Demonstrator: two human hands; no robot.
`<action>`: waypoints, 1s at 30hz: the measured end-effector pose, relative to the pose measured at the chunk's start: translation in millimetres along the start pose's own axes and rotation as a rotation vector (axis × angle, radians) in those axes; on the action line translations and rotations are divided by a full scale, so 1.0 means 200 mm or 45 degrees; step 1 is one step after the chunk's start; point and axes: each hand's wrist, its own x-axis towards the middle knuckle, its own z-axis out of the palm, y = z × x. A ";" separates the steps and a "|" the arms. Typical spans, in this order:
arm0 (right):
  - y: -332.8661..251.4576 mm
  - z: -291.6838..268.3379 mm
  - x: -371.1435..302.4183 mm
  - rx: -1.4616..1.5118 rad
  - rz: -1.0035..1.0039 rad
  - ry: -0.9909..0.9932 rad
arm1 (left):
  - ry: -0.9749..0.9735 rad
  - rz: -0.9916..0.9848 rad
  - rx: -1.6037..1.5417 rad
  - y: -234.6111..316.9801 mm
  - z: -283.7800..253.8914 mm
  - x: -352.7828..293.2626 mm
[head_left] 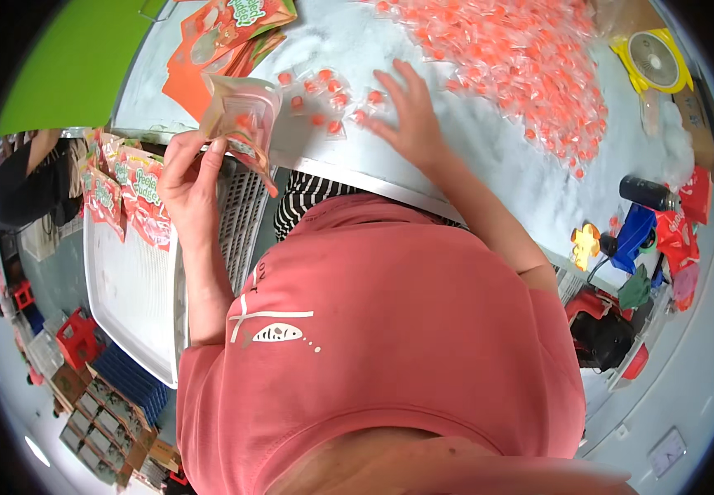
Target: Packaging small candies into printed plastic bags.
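Note:
Near the front edge of the table, my left hand [186, 175] pinches a printed pouch [265, 101] by its side. The pouch's mouth is open, and an orange-red piece shows inside. My right hand [413, 122] is spread over the table with nothing in its fingers. Just left of its fingertips lie several small wrapped orange-red candies [324, 76], apart from the large heap. That heap of wrapped candies [514, 62] covers the far right of the table. Behind the held pouch, a stack of flat orange pouches [246, 25] rests on the tabletop [357, 161].
Left of me stands a white crate [110, 305], with several pouches [138, 194] at its far end. A green surface [68, 74] adjoins the table. On the right are a yellow fan [654, 62], a dark bottle [648, 193] and a blue object [634, 239]. Another person's arm [41, 148] shows far left.

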 end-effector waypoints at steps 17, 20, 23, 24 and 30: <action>-0.11 0.44 0.44 -0.293 -0.495 -0.453 | 0.078 -0.051 0.147 -0.04 -0.17 -0.10; -0.13 0.44 0.46 -0.219 -0.525 -0.494 | 0.088 -0.072 0.139 -0.05 -0.18 -0.10; -0.13 0.45 0.45 -0.093 -0.568 -0.356 | 0.087 -0.075 0.130 -0.06 -0.19 -0.10; -0.13 0.45 0.45 -0.118 -0.612 -0.325 | 0.073 -0.057 0.147 -0.06 -0.20 -0.11; -0.10 0.45 0.40 -0.100 -0.744 -0.165 | 0.039 -0.002 0.119 -0.07 -0.16 -0.11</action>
